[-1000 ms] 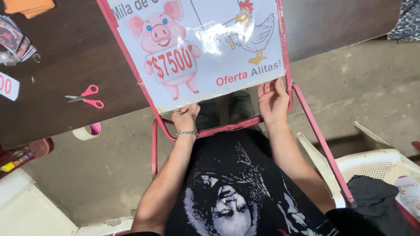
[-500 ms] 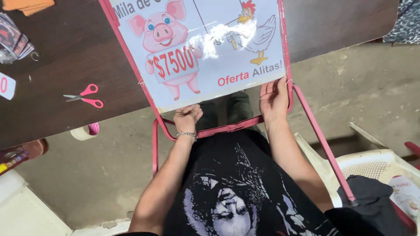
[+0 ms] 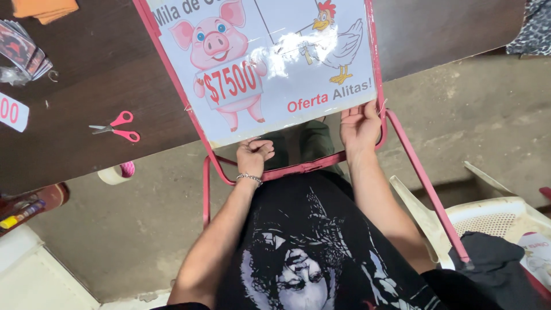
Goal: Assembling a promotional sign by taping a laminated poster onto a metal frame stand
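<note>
At the poster's near edge: both hands work along the bottom border of the poster (image 3: 275, 69), where it meets the pink frame (image 3: 172, 74).
Poster: glossy laminated sheet with a cartoon pig and a chicken, lying inside the frame, its far part resting over the table (image 3: 69, 63), its near edge hanging past the table toward the person's lap.
Direction from hands: the sheet lies straight ahead of and above both hands in the head view; its bottom edge runs left to right, slightly tilted, rising toward the right.
Left hand (image 3: 254, 156): curled into a loose fist, fingertips tucked against the bottom edge near the left-centre, just above the frame's lower crossbar (image 3: 298, 168); whether it pinches the sheet cannot be told.
Right hand (image 3: 360, 125): fingers together and bent over the bottom right corner, touching the sheet and the frame's right rail (image 3: 376, 63).
Nearer hand: both touch the edge; the right sits at the corner, the left well short of the left corner.
Frame: its legs run down past the person's knees to the concrete floor (image 3: 488, 115).
Nearby: pink scissors (image 3: 116, 127) on the table, well left of the left hand; tape roll (image 3: 116, 172) at the table's edge; white chair (image 3: 493, 218) to the right.
</note>
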